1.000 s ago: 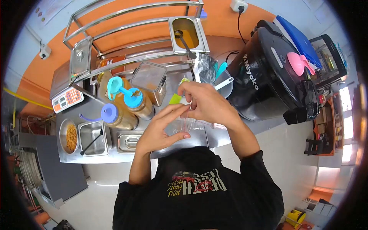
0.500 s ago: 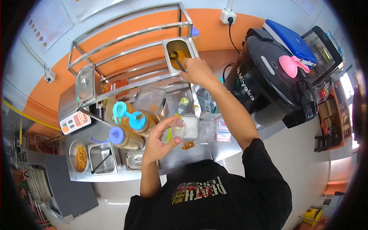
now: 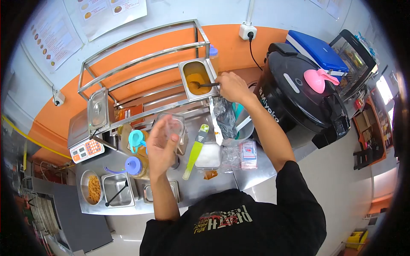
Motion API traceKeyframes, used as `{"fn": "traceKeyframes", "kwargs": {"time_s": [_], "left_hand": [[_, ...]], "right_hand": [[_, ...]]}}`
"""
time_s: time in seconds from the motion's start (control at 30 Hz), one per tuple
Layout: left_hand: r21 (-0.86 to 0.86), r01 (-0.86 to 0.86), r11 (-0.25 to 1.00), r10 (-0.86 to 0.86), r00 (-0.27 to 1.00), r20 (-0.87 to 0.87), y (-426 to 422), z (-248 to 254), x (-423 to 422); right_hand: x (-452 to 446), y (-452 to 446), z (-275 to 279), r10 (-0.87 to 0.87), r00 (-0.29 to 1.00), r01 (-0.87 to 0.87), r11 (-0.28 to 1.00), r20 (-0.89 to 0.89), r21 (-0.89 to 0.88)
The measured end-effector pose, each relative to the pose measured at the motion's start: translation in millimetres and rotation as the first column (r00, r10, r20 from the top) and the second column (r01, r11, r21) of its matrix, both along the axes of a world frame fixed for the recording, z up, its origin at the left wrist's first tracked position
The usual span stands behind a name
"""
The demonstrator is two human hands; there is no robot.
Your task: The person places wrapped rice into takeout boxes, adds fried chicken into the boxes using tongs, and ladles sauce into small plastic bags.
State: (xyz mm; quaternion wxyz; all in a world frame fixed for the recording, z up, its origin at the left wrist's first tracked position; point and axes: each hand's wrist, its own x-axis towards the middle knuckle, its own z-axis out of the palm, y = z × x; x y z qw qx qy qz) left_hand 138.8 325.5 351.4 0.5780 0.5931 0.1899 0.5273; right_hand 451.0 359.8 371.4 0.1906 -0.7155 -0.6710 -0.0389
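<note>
My right hand [image 3: 234,87] grips the handle of a black ladle [image 3: 208,85], whose bowl dips into orange-brown sauce [image 3: 196,79]. That sauce lies in a deep steel pan [image 3: 184,73] on the metal rack. Lower left, my left hand [image 3: 160,149] is raised with a small clear plastic cup [image 3: 176,126] between thumb and fingers; the cup is hard to make out against the container behind it. A lime-green handled utensil [image 3: 196,152] lies to the right of this hand, beside a container of white granules [image 3: 209,155].
A large black Myako pot [image 3: 282,102] with a pink scoop [image 3: 316,81] on its lid stands at right. Squeeze bottles [image 3: 136,165], a bowl of fried bits [image 3: 91,187] and a steel pan [image 3: 116,190] occupy the left counter. A steel rack [image 3: 141,72] spans the back.
The ladle has swung so its handle points right, and my right hand has shifted right. My left hand has moved left and slightly up with the cup, uncovering the green utensil.
</note>
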Motion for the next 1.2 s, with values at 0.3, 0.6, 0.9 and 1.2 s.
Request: {"fn": "traceKeyframes", "kwargs": {"time_s": [0.3, 0.6, 0.9, 1.2], "left_hand": [[0.019, -0.192, 0.981, 0.191, 0.981, 0.044, 55, 62, 28], [-0.018, -0.183, 0.983, 0.183, 0.983, 0.000, 102, 76, 59], [0.058, -0.224, 0.973, 0.230, 0.961, -0.152, 145, 82, 89], [-0.051, -0.194, 0.980, 0.191, 0.979, -0.069, 145, 65, 95]], "right_hand": [[9, -23, -8, -0.072, 0.886, 0.058, 0.997, -0.458, -0.045], [11, -24, -58, -0.048, 0.736, 0.149, 0.984, -0.675, 0.093], [-39, -12, -11, -0.207, 0.948, 0.218, 0.976, -0.241, 0.022], [-22, -16, -49, -0.076, 0.796, 0.243, 0.949, -0.600, 0.201]]}}
